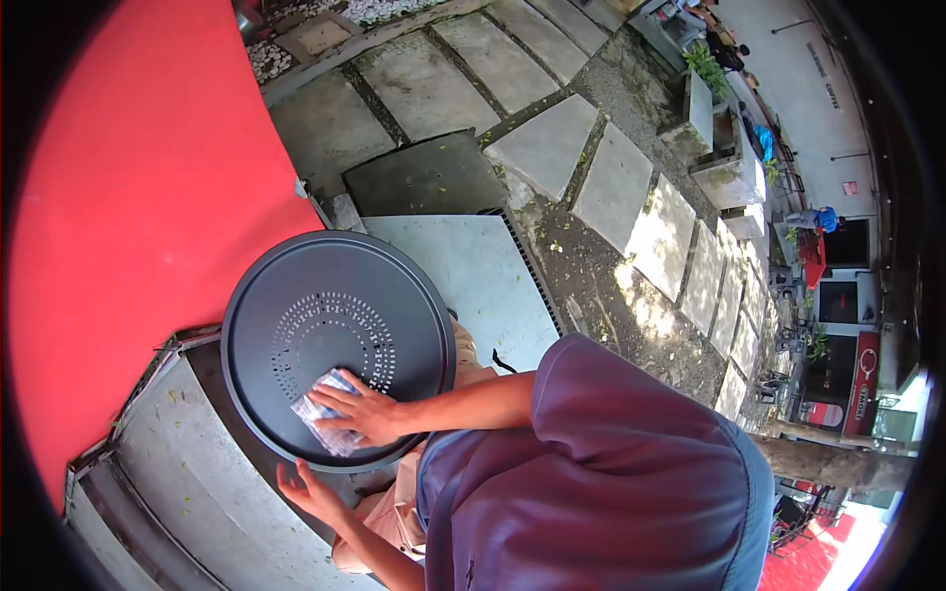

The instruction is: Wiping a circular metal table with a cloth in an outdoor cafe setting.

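A round dark grey disc with a raised rim (262, 310), a tray or table top, lies before me; rings of small holes pattern its middle. My right hand (363, 415) presses a crumpled checked cloth (325, 434) flat on its surface, near the lower part of the hole pattern. Just outside the lower rim is my left hand (314, 496), its fingers apart and slightly curled, with nothing in it. Whether its fingertips touch the rim, I cannot tell. What supports the disc is hidden beneath it.
A large red surface (148, 185) borders the disc at the left. Concrete steps (199, 458) lie below left. Paving slabs (539, 148) run across the top towards planters (732, 177). A person in blue (824, 219) is far off at the right.
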The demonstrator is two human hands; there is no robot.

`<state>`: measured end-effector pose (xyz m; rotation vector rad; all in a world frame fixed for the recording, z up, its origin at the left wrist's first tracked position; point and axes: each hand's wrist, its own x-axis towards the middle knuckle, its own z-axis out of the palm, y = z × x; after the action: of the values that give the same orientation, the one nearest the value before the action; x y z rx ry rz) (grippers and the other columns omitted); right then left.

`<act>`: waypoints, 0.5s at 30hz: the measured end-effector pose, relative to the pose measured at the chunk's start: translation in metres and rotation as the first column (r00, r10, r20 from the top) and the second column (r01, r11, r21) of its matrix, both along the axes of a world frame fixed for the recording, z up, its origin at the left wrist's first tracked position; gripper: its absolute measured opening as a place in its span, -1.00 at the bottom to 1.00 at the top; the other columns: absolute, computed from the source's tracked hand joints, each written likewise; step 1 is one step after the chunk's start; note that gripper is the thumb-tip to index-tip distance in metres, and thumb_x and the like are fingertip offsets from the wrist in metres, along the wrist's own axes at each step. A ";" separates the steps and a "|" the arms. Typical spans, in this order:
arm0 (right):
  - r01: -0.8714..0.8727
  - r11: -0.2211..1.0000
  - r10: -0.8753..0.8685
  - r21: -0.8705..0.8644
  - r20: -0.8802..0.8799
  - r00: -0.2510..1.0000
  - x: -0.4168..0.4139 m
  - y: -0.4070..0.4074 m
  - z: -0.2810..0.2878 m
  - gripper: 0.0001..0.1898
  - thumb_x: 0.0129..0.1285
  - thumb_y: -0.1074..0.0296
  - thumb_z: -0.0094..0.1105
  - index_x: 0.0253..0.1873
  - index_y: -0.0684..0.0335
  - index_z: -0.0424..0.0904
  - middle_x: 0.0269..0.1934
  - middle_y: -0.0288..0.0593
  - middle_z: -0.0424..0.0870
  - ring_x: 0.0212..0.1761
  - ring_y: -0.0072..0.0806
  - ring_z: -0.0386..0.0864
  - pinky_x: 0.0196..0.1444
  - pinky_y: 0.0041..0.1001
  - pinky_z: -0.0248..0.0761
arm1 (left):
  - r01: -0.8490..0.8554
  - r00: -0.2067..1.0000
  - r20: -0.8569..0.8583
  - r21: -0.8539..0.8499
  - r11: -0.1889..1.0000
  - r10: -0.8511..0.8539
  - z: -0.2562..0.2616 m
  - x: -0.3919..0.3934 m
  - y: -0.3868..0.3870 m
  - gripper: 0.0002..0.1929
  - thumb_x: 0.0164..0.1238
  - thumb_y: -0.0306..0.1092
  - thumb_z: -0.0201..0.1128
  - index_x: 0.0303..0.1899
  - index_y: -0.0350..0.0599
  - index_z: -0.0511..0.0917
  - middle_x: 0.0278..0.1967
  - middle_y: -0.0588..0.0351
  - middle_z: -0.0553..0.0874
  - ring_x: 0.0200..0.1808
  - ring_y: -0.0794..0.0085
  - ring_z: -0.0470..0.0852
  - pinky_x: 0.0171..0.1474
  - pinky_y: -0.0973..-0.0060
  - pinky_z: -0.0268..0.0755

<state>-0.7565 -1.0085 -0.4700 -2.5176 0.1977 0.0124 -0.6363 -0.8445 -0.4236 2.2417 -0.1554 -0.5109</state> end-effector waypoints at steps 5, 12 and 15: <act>-0.028 1.000 0.027 -0.014 -0.078 0.997 -0.053 -0.003 0.007 -0.07 0.03 -0.18 0.31 0.52 -0.20 0.09 0.59 -0.01 -0.27 0.63 -0.20 -0.32 0.50 0.16 -0.51 | -0.541 0.755 -0.474 -0.059 0.839 0.454 -0.087 -0.013 0.022 -0.25 0.46 0.21 -0.01 0.27 -0.42 0.30 0.29 -0.30 0.36 0.25 0.08 0.43 0.25 0.19 0.34; 0.311 0.943 -0.324 -0.120 -0.113 0.939 -0.039 -0.106 0.001 -0.09 0.18 -0.16 0.22 0.55 -0.07 -0.03 0.55 0.23 -0.36 0.61 0.05 -0.43 0.40 0.35 -0.48 | -0.444 0.893 -0.048 0.057 0.894 0.447 -0.075 -0.035 -0.025 -0.27 0.52 0.15 -0.09 -0.07 -0.63 0.55 -0.13 -0.47 0.64 -0.12 -0.12 0.61 0.01 0.07 0.41; 0.375 0.919 -0.389 -0.119 -0.123 0.913 0.009 -0.126 -0.003 -0.11 0.23 -0.20 0.14 0.56 -0.04 -0.05 0.55 0.24 -0.41 0.60 0.09 -0.49 0.40 0.35 -0.59 | -0.456 0.890 0.038 0.096 0.885 0.454 -0.084 -0.035 -0.015 -0.27 0.53 0.15 -0.10 -0.10 -0.64 0.56 -0.21 -0.49 0.66 -0.21 -0.18 0.61 -0.04 0.04 0.41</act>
<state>-0.7479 -1.1341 -0.4730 -2.5278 0.7658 0.0288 -0.6709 -0.8596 -0.5076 2.2796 0.3948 -0.2485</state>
